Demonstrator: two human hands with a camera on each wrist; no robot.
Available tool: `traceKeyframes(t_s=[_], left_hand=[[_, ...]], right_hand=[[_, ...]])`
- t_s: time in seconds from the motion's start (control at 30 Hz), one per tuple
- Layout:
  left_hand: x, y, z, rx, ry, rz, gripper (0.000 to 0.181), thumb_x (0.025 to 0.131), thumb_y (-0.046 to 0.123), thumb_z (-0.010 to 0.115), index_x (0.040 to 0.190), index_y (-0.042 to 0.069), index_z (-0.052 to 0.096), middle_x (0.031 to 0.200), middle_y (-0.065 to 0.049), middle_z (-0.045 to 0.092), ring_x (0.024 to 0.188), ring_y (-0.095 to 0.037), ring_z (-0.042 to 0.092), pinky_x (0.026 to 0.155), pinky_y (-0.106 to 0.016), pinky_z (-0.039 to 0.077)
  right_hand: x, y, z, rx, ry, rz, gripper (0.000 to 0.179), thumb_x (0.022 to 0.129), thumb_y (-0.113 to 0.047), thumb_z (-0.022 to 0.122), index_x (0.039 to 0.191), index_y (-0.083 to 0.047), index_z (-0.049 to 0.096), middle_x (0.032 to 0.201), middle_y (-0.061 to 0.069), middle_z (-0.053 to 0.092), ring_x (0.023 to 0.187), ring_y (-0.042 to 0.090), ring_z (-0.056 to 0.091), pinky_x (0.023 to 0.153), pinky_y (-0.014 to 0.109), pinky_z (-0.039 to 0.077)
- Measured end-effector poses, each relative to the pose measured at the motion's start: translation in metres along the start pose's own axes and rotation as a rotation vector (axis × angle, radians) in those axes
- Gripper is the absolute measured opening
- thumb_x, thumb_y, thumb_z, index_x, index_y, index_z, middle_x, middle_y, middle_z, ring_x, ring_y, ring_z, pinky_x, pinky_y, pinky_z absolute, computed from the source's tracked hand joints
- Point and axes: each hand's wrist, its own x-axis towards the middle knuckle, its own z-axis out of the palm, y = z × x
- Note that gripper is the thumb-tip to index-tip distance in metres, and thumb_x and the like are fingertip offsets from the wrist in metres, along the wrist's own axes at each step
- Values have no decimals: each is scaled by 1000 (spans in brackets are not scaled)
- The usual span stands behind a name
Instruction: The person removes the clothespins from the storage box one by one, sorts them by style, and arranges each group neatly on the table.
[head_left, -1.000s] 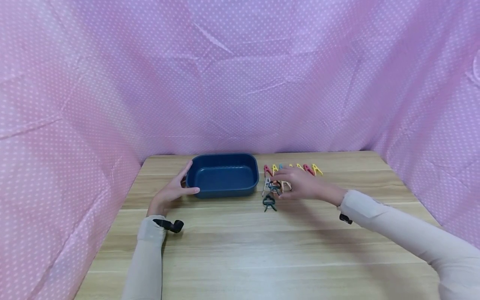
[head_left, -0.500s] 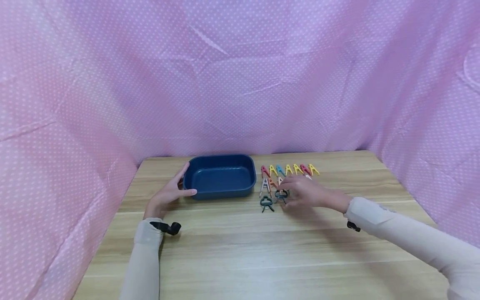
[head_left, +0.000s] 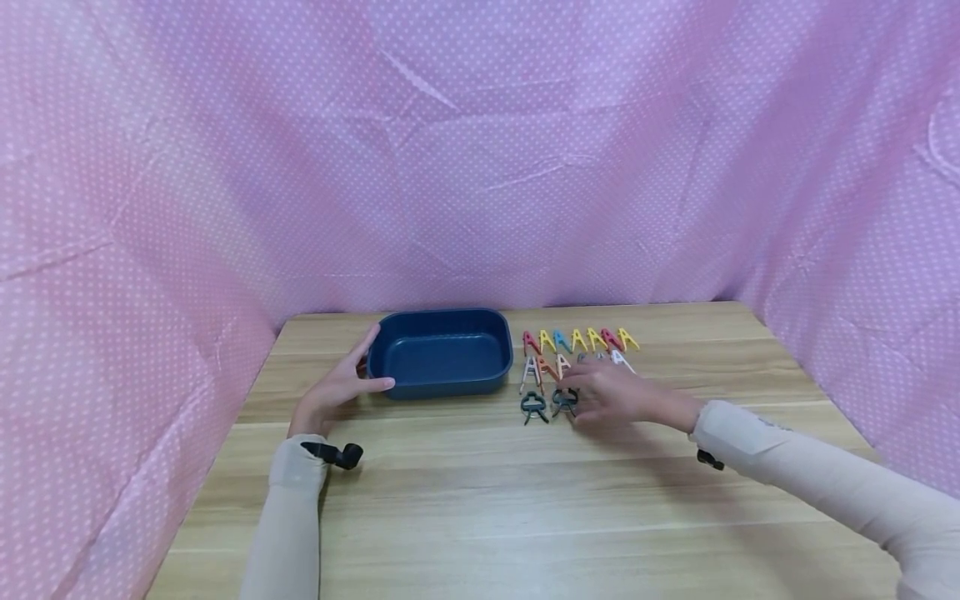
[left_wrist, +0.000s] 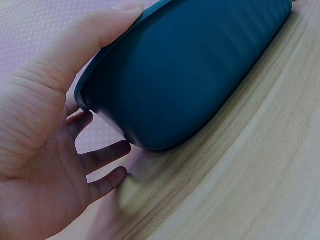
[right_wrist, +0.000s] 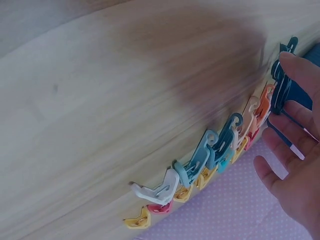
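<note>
My left hand (head_left: 337,390) spans the left end of a dark blue rectangular basin (head_left: 442,388), its thumb along the rim and the other fingers extended at the outer wall. In the left wrist view, fingertips (left_wrist: 120,149) show beside the basin's end. My right hand (head_left: 618,393) pinches a dark green clip (right_wrist: 281,82) with spread handles between thumb and fingertips, low over the table. Left of it lies a similar dark green clip (head_left: 534,406). Behind both, a white clip (head_left: 529,373), an orange clip (head_left: 546,367) and a peach clip (head_left: 562,365) stand in a row.
At the back, a row of small red, yellow and blue clips runs rightward, including a blue clip (head_left: 561,341) and a yellow clip (head_left: 628,339). Two teal clips, one a lighter teal clip (right_wrist: 200,156), are largely behind my right hand in the head view. A pink dotted curtain (head_left: 480,167) backs the wooden table (head_left: 480,508).
My right hand has brought the dark green clip toward me and slightly right, beside the other dark green one. The left hand stays at the basin; the head view has shifted slightly.
</note>
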Motion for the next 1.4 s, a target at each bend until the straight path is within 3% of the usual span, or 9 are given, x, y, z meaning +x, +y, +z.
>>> traceKeyframes(t_s=[0.33,1.17,1.4], left_hand=[[0,2,1,-14,-2,-18,103,94,31,75,163,41,-1,173,3,-8,157,-45,2,122,-69,12],[3,3,-1,-31,-16,25,104,94,24,74,164,35,-2,173,2,-9,157,-42,-2,124,-65,9],[3,2,-2,-18,-16,46,103,95,22,73,165,33,-2,173,1,-9,156,-46,-1,123,-67,11]], right_hand=[[2,0,6,-20,6,-43,56,73,-27,90,121,-3,72,118,11,72,107,29,65,93,48,55],[6,2,6,51,-80,-31,53,78,-27,88,123,-4,71,121,10,70,113,27,63,98,48,53],[7,4,8,19,-71,-59,54,77,-30,88,122,-4,71,118,10,71,112,27,62,97,47,53]])
